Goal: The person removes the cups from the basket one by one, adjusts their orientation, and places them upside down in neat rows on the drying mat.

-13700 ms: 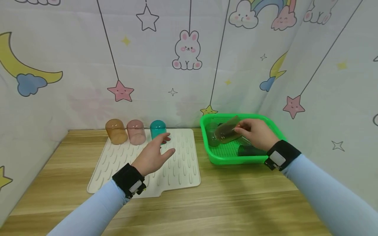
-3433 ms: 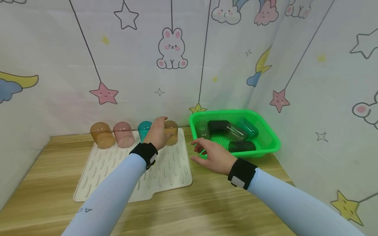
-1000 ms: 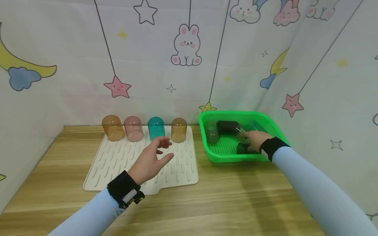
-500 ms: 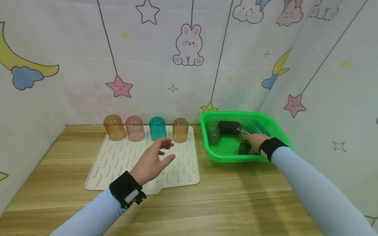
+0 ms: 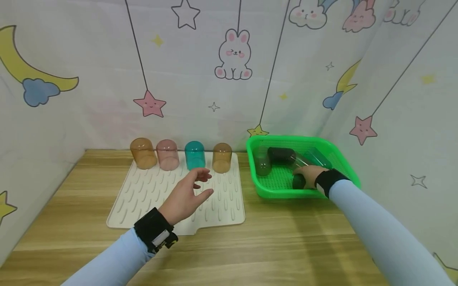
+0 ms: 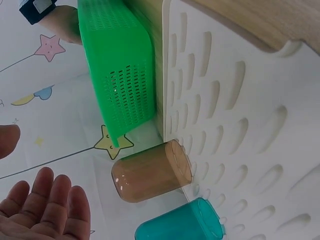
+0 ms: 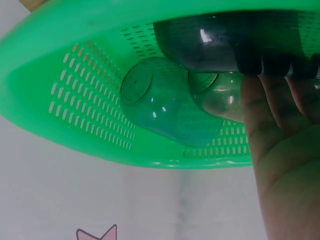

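Observation:
My right hand (image 5: 310, 174) is down in the green basket (image 5: 286, 194), gripping a dark glass cup (image 5: 298, 181) near its front wall. In the right wrist view, the fingertips show dimly through this cup (image 7: 220, 42); the thumb is hidden. Beside it lie a clear cup (image 5: 302, 159), a teal cup (image 5: 318, 157), a black cup (image 5: 280, 154) and a greyish cup (image 5: 262, 163). My left hand (image 5: 186, 196) hovers above the white ridged mat (image 5: 150, 202), holding nothing, fingers loosely bent and thumb apart.
Upside down along the mat's back edge stand an amber cup (image 5: 144, 154), a pink cup (image 5: 167, 155), a teal-blue cup (image 5: 195, 155) and a brown cup (image 5: 222, 158). A patterned curtain (image 5: 186, 71) rises right behind the wooden table (image 5: 250, 254).
The brown cup, held over the basket at first, now stands on the mat. Since then the right hand has reached into the basket and settled on the dark cup; the left has drawn back.

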